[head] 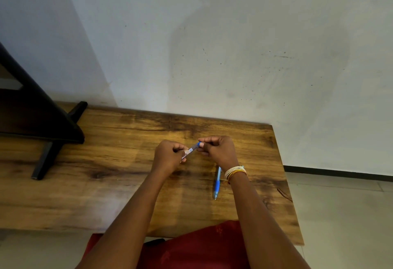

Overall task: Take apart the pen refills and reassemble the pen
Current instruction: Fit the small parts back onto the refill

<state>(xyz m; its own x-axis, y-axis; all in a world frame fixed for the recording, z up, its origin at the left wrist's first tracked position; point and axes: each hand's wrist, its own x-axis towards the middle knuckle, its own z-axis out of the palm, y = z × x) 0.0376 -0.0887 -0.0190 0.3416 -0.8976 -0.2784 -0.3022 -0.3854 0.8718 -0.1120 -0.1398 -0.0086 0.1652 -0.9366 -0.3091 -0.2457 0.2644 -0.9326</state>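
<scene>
Both hands hold one pen (192,149) just above the wooden table (119,162), tilted up to the right. Its clear barrel carries a small label and a blue part shows at its upper right end. My left hand (168,158) is closed around the lower left end. My right hand (217,149) pinches the blue end between thumb and fingers. A second blue pen (217,183) lies flat on the table under my right wrist, tip pointing towards me. My fingers hide both ends of the held pen.
A black stand with splayed feet (42,136) occupies the table's far left. A pale wall runs along the back edge. The table's right edge (287,183) drops to a tiled floor. Red cloth (202,247) covers my lap at the front edge.
</scene>
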